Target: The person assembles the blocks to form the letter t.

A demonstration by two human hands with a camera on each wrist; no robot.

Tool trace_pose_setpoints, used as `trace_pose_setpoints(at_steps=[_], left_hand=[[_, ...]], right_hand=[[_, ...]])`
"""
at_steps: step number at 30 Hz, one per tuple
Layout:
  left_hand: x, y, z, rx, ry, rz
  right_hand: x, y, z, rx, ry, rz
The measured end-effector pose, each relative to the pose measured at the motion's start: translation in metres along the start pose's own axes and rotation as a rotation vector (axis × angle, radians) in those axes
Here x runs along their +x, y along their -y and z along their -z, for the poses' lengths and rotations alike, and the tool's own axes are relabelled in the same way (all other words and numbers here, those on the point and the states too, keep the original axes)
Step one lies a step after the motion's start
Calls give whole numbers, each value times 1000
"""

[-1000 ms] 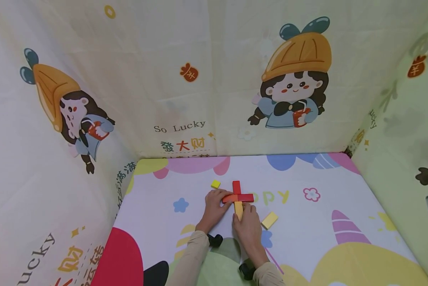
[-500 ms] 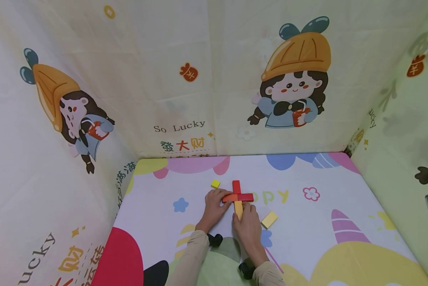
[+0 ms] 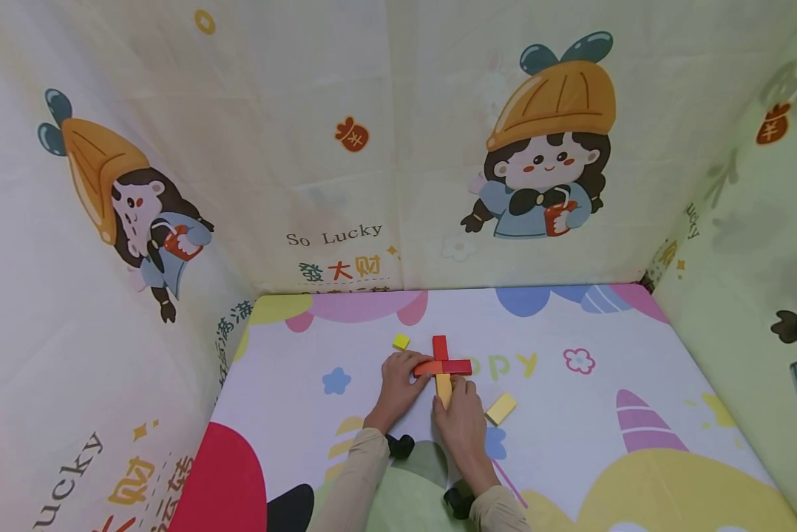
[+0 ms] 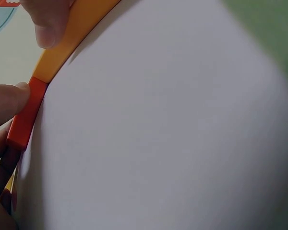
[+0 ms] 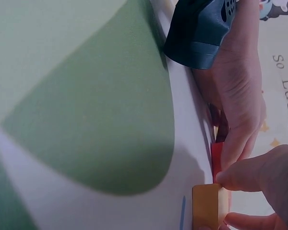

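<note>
Four-armed in outline, wooden blocks meet end to end on the printed mat in the head view. My left hand (image 3: 398, 388) pinches the orange-red block (image 3: 429, 367) at the left; its thumb (image 4: 9, 101) lies along that block in the left wrist view. A pale yellow block (image 3: 443, 388) points toward me, pinched between the thumb and fingers of my right hand (image 3: 463, 423). In the right wrist view this yellow block (image 5: 206, 206) touches the orange-red one (image 5: 217, 160). One red block (image 3: 440, 347) points away from me and another red block (image 3: 457, 367) points right.
A small bright yellow block (image 3: 401, 341) lies beyond my left hand. Right of my right hand is a loose pale yellow block (image 3: 501, 408). Printed cloth walls (image 3: 432, 148) stand behind and beside the mat (image 3: 538, 414). Both wrists wear dark cameras.
</note>
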State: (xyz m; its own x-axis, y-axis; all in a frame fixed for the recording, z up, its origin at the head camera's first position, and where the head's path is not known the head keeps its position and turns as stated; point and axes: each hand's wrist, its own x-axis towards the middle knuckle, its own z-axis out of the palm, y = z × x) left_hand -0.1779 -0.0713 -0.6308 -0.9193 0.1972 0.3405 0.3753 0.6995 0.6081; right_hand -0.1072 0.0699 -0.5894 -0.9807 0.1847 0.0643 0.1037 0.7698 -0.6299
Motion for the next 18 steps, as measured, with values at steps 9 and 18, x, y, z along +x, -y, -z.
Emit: trace_pose_setpoints(at_steps=[9,18], left_hand=[[0,0,0,-2,0,0],[0,0,0,-2,-5,-1]], right_hand=[[0,-2,0,6,23,-14],[-4,-5,9,56,59,-6]])
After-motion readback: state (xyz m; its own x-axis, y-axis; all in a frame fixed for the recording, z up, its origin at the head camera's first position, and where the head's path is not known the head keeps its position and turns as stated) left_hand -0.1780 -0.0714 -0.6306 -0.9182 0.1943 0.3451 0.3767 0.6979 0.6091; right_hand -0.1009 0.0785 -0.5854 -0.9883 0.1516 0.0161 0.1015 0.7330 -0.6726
